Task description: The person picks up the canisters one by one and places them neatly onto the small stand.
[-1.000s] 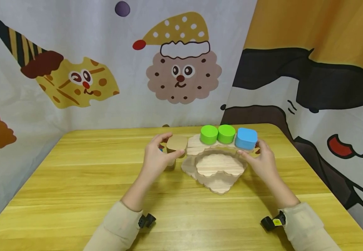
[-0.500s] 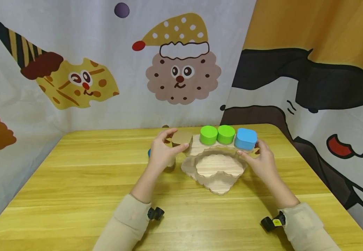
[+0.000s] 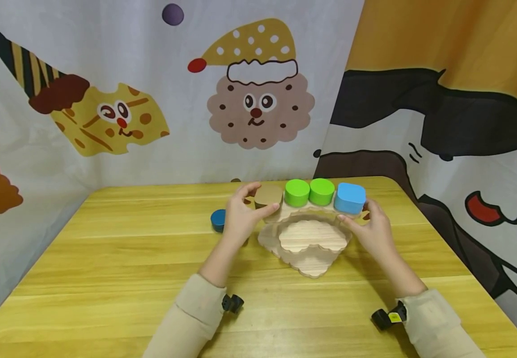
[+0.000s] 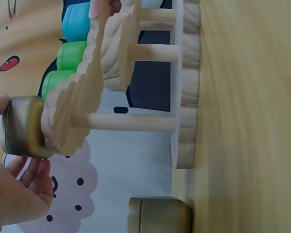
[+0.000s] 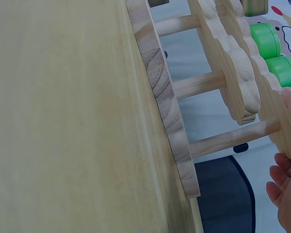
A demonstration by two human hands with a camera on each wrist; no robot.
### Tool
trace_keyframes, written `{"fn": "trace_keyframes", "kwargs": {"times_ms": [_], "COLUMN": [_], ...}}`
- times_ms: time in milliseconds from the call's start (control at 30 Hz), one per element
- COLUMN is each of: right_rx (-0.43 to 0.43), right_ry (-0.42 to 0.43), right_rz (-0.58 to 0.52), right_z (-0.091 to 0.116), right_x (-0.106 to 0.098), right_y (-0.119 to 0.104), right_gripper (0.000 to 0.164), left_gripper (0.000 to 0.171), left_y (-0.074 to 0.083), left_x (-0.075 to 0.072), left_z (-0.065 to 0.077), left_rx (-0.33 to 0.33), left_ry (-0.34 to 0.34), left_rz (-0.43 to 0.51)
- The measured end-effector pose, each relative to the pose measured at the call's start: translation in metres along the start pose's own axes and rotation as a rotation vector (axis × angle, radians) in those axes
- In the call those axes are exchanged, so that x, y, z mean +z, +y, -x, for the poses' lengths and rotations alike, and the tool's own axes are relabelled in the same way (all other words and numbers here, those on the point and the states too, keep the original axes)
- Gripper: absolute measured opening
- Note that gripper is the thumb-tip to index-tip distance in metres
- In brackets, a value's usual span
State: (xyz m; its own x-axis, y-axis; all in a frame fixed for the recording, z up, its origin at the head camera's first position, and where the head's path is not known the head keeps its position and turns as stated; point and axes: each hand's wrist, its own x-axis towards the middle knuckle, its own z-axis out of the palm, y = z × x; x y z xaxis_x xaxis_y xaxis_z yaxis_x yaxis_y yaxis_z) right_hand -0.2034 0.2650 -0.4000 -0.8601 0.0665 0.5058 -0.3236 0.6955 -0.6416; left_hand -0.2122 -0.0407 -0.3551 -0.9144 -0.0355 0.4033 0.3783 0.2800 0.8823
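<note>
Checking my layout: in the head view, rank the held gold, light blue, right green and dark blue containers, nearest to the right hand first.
From the right hand:
1. Light blue container: right end of the top board.
2. Right green container: left of that.
3. Held gold container: top board's left end.
4. Dark blue container: farthest left.

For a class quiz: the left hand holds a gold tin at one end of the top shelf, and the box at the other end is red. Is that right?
The colour is wrong: the box is blue, not red, as the head view shows. The left hand does hold the gold tin.
</note>
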Motion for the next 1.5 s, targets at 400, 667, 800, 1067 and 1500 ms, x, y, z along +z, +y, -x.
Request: {"fn": "trace_keyframes", "kwargs": {"times_ms": [400, 667, 800, 1067, 1500], "right_rx": [0.001, -0.001, 0.0, -0.001, -0.014], "right_ry": [-0.001, 0.0, 0.0, -0.004, 0.002], "right_rz": [0.002, -0.005, -0.005, -0.007, -0.004], "right_z": [0.0, 0.0, -0.001, 0.0, 0.0], "right_x": [0.0, -0.001, -0.001, 0.0, 0.0], "right_y": [0.001, 0.0, 0.0, -0.001, -0.001], "right_gripper": [0.058, 0.059, 0.059, 0.059, 0.059], "left_gripper": [0.063, 0.064, 0.064, 0.07, 0.067], "left_y": [-0.004, -0.005, -0.006, -0.007, -0.024], "left_x": [0.01, 0.014, 0.014, 0.01, -0.036], "left_z": [0.0, 0.0, 0.0, 0.003, -0.014], "left_rx": [-0.02, -0.021, -0.007, -0.019, -0.027], "left_ry": [0.012, 0.015, 0.013, -0.018, -0.033], "left_rz": [-0.028, -0.015, -0.017, -0.024, -0.021]}}
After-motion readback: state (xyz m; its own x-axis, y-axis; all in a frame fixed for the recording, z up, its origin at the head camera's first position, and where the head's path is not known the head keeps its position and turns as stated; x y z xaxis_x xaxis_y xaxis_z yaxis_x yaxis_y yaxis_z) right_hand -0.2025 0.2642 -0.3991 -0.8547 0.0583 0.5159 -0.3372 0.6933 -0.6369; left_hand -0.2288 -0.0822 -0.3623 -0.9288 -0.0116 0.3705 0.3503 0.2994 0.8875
